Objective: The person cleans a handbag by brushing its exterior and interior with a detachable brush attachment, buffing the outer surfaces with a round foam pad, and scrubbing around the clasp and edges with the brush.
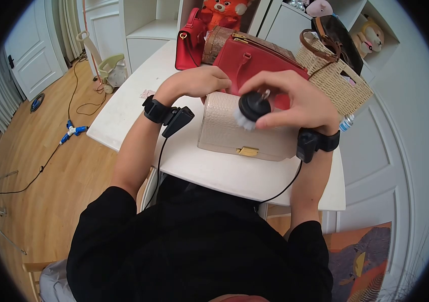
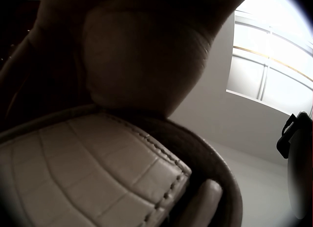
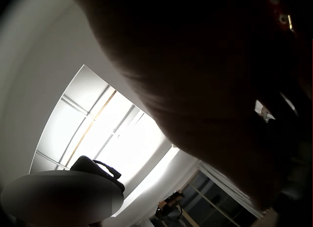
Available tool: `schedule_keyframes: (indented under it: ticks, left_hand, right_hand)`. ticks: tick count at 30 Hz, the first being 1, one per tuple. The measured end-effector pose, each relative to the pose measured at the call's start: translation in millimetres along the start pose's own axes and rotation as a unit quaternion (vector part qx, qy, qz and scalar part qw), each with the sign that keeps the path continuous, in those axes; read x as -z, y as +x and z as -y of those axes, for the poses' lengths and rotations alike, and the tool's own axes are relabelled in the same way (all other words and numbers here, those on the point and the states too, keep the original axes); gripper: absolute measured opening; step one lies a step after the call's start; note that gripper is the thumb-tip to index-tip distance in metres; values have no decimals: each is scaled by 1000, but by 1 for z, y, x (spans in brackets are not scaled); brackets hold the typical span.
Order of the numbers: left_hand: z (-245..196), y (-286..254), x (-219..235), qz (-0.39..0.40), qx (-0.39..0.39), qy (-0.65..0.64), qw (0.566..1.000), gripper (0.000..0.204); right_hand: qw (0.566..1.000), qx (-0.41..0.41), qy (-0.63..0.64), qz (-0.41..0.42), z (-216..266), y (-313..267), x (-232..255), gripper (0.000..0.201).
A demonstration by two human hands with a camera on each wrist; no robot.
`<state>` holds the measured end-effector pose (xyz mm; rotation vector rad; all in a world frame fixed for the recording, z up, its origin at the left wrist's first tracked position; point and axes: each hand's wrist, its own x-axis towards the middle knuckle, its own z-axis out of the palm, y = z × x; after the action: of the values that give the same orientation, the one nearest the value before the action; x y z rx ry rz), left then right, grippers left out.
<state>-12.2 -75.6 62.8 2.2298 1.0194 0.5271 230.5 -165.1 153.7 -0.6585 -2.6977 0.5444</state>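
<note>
A cream handbag [image 1: 224, 123] with a crocodile-pattern flap and gold clasp [image 1: 247, 151] lies on the white table. My left hand [image 1: 194, 82] grips its back left edge, with the fingertips partly hidden behind it. In the left wrist view, the stitched flap corner [image 2: 146, 188] shows close below that dark hand [image 2: 142, 56]. My right hand [image 1: 295, 98] holds a round black-handled brush [image 1: 254, 105] by its sides, between thumb and fingers. White bristles [image 1: 244, 121] point down at the flap. The right wrist view shows mostly the shadowed hand [image 3: 195, 75].
Behind the cream bag stand a large red handbag [image 1: 254, 63], a small red bag [image 1: 188, 48] and a woven basket bag [image 1: 340, 75]. A small bottle [image 1: 346, 122] is by the right wrist. Wrist camera cables hang over the table's front edge [image 1: 224, 186].
</note>
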Motion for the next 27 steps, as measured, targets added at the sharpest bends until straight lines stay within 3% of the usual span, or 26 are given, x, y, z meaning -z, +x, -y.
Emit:
schedule_keyframes:
  ticks: [2,5,6,8,12,14,19,21,22,24,27]
  left_hand:
    - [-4,-2,1,7,10,3,1000,40]
    - [-2,0,0,16,9,-9,1000,40]
    - [-1,1,0,18,-1,-24,1000,40]
    - [-5,-2,1,19,0,-8,1000,41]
    - [-9,-5,1,15,-8,15,1000,41]
    - [-11,-6,2,15,-11,22,1000,41]
    - [-1,0,0,4,-18,15,1000,41]
    - [0,2,1,13,-20,16,1000,40]
    - [-1,2,2,13,-20,17,1000,40]
    - [-10,-3,3,24,6,24,999,40]
    - [-10,-5,2,25,-15,40,999,40]
  right_hand:
    - [1000,-12,-9,15,-4,4,-5,50]
    - [975,10,-149,-166,-12,11,-14,46]
    - [974,10,-149,-168,-16,11,-15,46]
    - [941,-37,-265,-207,-22,11,-16,45]
    - [985,-26,-118,-121,-1,2,-6,45]
    - [993,-88,-82,-5,11,-1,-2,49]
    - [990,-38,-124,-63,0,0,-7,46]
    - [982,-133,-120,-66,2,2,-4,48]
    - [982,-133,-120,-66,-3,1,-6,48]
    - [930,-133,-297,-169,-14,-1,-13,48]
    - [941,-94,-281,-162,-9,-4,-11,48]
